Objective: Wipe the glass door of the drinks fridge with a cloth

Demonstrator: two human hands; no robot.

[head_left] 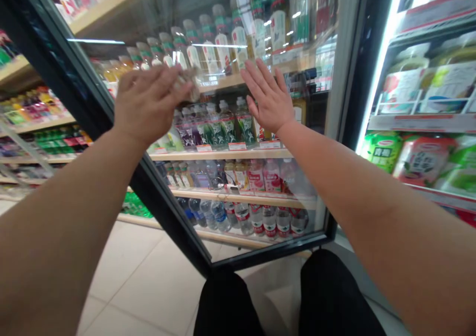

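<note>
**Inspector:** State of the hands?

**Me:** My left hand (148, 103) is clenched on a pale wad (190, 82), gripped at the fingertips. The hand and the wad are both blurred, so I cannot tell whether it is cloth or paper. My right hand (269, 100) is released, with the palm flat, the fingers spread and nothing in it.

**Inspector:** Where are they?

**Me:** Both are raised to the glass door (312, 128), which stands tilted across my view in a black frame (167, 212). The wad is at the pane in its upper half, nearer the frame's left edge. The right hand lies just beside it, toward the middle of the pane. I cannot tell whether the palm touches the glass or only hovers close to it.

**Inspector:** Surroundings?

**Me:** Behind the glass there are wooden shelves (223, 155) holding rows of bottles (223, 128), with water bottles (245, 217) on the lowest row, close to the door's bottom edge. To the right of the door a bright light strip (379, 68) runs down a cooler, and green and red packs (420, 160) sit on its racks. The floor (141, 281) is pale tile. My black trousers (230, 306) show below the door's lower corner.
</note>
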